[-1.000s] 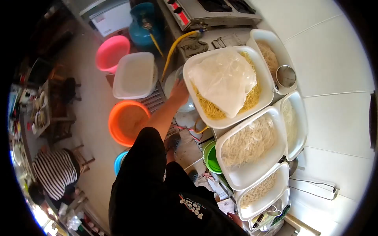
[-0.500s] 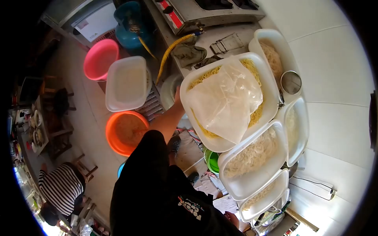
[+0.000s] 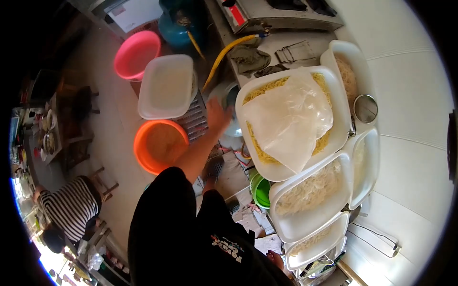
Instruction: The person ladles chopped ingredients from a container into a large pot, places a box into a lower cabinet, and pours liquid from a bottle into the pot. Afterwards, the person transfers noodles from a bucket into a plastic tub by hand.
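My left hand reaches out, a little blurred, with its fingers looking spread and nothing visible in them. It is over the rim of a see-through basin on the floor side of the counter, beside a large white tray. Yellow noodles fill that tray, partly covered by a clear plastic sheet. Low in the view my right hand shows only in part near my black shirt, close to the lower white tray; its fingers are mostly hidden.
White trays of pale noodles line the counter. An orange basin, a lidded white tub, a pink basin and a teal gas cylinder stand left. A stove is above. A person in stripes sits lower left.
My left hand has drawn away from the noodle tray's edge, leftward, and more of it now shows. The whole view has shifted slightly. My right hand stays low by my body.
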A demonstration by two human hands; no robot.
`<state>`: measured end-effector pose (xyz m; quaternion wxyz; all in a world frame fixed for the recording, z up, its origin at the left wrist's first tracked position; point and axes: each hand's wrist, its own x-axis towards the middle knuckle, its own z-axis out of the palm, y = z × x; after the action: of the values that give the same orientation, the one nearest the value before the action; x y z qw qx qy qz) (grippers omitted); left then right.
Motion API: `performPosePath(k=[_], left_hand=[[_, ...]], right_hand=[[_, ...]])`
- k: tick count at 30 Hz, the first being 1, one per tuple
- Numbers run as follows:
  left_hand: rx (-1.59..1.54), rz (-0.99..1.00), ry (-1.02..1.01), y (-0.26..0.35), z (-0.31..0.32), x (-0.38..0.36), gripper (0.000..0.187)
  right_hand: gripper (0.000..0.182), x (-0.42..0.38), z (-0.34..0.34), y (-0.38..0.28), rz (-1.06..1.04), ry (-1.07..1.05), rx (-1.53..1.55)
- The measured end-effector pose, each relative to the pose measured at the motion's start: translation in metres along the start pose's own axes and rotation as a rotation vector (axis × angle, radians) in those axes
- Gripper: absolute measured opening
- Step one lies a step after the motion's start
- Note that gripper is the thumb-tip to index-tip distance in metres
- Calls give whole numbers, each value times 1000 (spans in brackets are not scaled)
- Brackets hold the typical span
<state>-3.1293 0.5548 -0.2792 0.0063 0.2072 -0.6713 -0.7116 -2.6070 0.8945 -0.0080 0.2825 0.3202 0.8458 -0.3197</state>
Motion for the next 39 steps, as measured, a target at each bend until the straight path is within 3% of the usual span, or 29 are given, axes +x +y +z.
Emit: performPosePath(k=[1, 2, 3, 6, 7, 8, 10, 13, 14, 15, 16, 18, 19, 21, 24, 25, 26, 28, 29, 30, 34, 35, 39], left_hand=[[85, -134, 75, 9, -14, -7, 41], [164, -263, 150, 9, -22, -10, 41], [-102, -358, 124, 4, -26, 1, 40], [-318, -426, -29, 2, -27, 17, 38], [-566, -422, 17, 2, -12, 17, 37], [-569, -423, 17, -1, -8, 15, 37], [-125, -392, 150, -4, -5, 9, 35], [-28, -438, 253, -49, 13, -43, 35], [-26, -490, 293, -35, 15, -70, 36], [-25, -484, 287, -36, 16, -75, 36], [53, -487, 337, -39, 16, -76, 37], [155, -465, 403, -43, 11, -64, 38], [176, -429, 418, -43, 4, -34, 39], [20, -531, 240, 25, -22, 2, 29], [69, -397, 164, -12, -40, 4, 28], [319, -374, 240, -40, -35, -5, 29], [337, -394, 230, -56, -30, -37, 29], [-106, -330, 628, -64, -8, -53, 27], [168, -241, 732, -76, -8, -40, 20], [171, -257, 729, -88, -16, -37, 20], [624, -245, 106, -58, -85, -12, 18], [646, -238, 101, -52, -85, -15, 19], [115, -426, 720, 2, -15, -89, 25]], right_hand=[[22, -5, -11, -45, -142, 5, -101], [22, -3, -12, -42, -144, -3, -112], [22, 2, -12, -38, -103, -39, -59], [23, 7, -16, -50, -95, -44, -93], [23, 10, -18, -44, -103, -24, -75], [24, 13, -19, -38, -111, -3, -55], [23, 8, -18, -29, -133, 15, -88], [25, 13, -13, -5, -75, 44, 56], [25, 9, -13, 6, -63, 43, 55], [24, 16, -7, 21, 48, -68, -1], [24, 25, 2, 41, 159, -174, -54], [24, 19, 14, 66, 269, -150, -11], [24, 8, 10, 40, 149, -61, 26], [24, -7, -9, -24, -5, 45, 54], [25, -2, -9, 5, 98, 73, 152], [26, -2, -6, 8, 62, 79, 157], [26, -3, -6, 5, 74, 49, 137], [25, 10, 4, 8, 150, 10, 104], [25, 18, 2, -8, 148, 18, 101], [24, 15, -4, -22, 67, 24, 76], [21, 32, -12, -39, -70, 20, 81], [21, 40, -13, -39, -86, -3, 55], [22, 44, -8, -63, -52, 4, 96]])
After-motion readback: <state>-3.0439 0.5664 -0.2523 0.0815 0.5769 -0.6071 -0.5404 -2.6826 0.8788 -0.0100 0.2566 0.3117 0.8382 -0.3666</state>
